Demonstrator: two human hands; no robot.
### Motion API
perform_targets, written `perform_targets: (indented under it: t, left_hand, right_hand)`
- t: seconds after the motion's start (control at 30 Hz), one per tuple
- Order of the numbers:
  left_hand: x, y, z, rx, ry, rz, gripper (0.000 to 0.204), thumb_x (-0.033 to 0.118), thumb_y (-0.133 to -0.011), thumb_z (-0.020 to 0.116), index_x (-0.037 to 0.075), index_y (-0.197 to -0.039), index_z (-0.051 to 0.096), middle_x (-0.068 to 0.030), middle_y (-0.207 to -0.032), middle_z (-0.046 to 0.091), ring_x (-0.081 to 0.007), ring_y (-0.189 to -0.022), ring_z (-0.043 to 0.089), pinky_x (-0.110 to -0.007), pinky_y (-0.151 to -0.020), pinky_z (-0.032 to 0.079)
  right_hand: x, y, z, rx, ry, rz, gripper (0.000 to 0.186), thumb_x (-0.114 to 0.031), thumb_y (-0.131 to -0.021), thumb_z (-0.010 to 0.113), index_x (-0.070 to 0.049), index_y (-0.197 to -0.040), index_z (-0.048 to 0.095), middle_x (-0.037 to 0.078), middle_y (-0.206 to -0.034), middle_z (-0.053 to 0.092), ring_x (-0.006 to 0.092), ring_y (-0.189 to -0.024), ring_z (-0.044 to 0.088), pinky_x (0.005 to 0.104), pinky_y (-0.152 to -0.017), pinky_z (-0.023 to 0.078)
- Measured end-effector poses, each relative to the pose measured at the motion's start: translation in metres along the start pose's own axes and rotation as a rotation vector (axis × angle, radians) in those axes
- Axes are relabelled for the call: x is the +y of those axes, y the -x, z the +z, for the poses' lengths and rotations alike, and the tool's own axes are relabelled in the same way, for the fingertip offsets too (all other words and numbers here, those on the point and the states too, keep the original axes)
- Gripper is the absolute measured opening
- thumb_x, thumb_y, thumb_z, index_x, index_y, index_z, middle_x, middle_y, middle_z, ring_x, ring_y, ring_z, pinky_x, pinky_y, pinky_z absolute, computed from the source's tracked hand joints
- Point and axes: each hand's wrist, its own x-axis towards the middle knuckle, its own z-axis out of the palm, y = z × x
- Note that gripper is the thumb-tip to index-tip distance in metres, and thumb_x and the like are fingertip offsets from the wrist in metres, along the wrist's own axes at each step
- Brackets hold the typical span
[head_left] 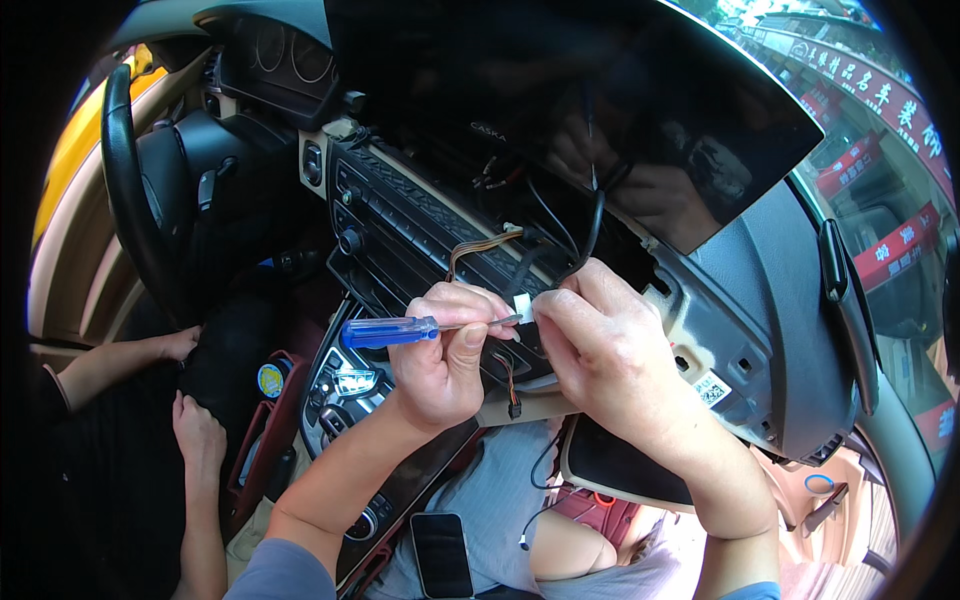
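My left hand is closed around a small screwdriver with a clear blue handle, its thin metal shaft pointing right. The shaft's tip meets a small white connector between my two hands. My right hand pinches at the connector's right side, its fingertips partly hidden behind the knuckles. A black cable runs from the large screen down behind my right fingers. Just beyond my left hand, a brown-and-orange wire bundle ends in a pale plug. Below my hands dangles a small black plug on coloured wires.
A large dark screen overhangs the opened dashboard. Left stand the steering wheel and another person's hand. A phone lies on my lap beside a thin black cable. The gear selector is at left below.
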Motion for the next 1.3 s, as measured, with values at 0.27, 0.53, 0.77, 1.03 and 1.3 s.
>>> perform_targets:
  t: [0.27, 0.53, 0.77, 1.03, 1.3]
  left_hand:
    - [0.004, -0.0015, -0.003, -0.036, -0.035, -0.01, 0.013, 0.012, -0.114, 0.052, -0.001, -0.113, 0.048, -0.0187, -0.103, 0.064, -0.0226, -0.093, 0.07, -0.033, -0.072, 0.067]
    - [0.0042, -0.0007, -0.0022, -0.023, -0.03, -0.017, 0.014, 0.013, -0.114, 0.052, -0.001, -0.114, 0.048, -0.0193, -0.102, 0.065, -0.0231, -0.093, 0.07, -0.033, -0.073, 0.068]
    - [0.0017, 0.0013, -0.0012, -0.006, -0.007, 0.0, 0.017, 0.015, -0.115, 0.052, -0.002, -0.113, 0.05, -0.02, -0.102, 0.065, -0.0242, -0.094, 0.07, -0.034, -0.074, 0.068]
    - [0.0004, 0.0007, -0.0019, -0.018, -0.002, 0.016, 0.018, 0.016, -0.115, 0.053, -0.002, -0.112, 0.05, -0.0188, -0.101, 0.065, -0.0248, -0.093, 0.07, -0.033, -0.074, 0.066]
    - [0.0004, 0.0009, -0.0014, -0.016, -0.041, 0.039, 0.013, 0.012, -0.114, 0.053, -0.001, -0.114, 0.05, -0.0192, -0.102, 0.065, -0.0244, -0.093, 0.07, -0.033, -0.074, 0.067]
  right_hand:
    - [0.001, -0.0004, 0.0021, 0.053, 0.006, -0.029, 0.016, 0.007, -0.084, 0.078, -0.001, -0.097, 0.072, 0.012, -0.087, 0.061, 0.0275, -0.074, 0.064, 0.0378, -0.058, 0.051]
    - [0.0015, -0.0003, 0.0025, 0.052, 0.003, -0.028, 0.016, 0.007, -0.084, 0.078, -0.001, -0.096, 0.071, 0.012, -0.087, 0.06, 0.0279, -0.075, 0.064, 0.0381, -0.058, 0.051]
    - [0.0013, -0.0004, 0.0021, 0.047, 0.012, -0.025, 0.016, 0.007, -0.084, 0.078, -0.001, -0.095, 0.071, 0.012, -0.087, 0.06, 0.0281, -0.075, 0.064, 0.0383, -0.059, 0.051]
    - [0.0006, 0.0006, 0.0008, 0.005, 0.012, -0.009, 0.013, 0.004, -0.085, 0.075, 0.0, -0.094, 0.066, 0.015, -0.092, 0.058, 0.0313, -0.082, 0.065, 0.041, -0.067, 0.055]
    - [-0.0003, 0.0008, -0.0009, -0.032, 0.017, 0.001, 0.015, 0.003, -0.084, 0.075, 0.0, -0.094, 0.064, 0.016, -0.096, 0.057, 0.0325, -0.086, 0.066, 0.0419, -0.072, 0.057]
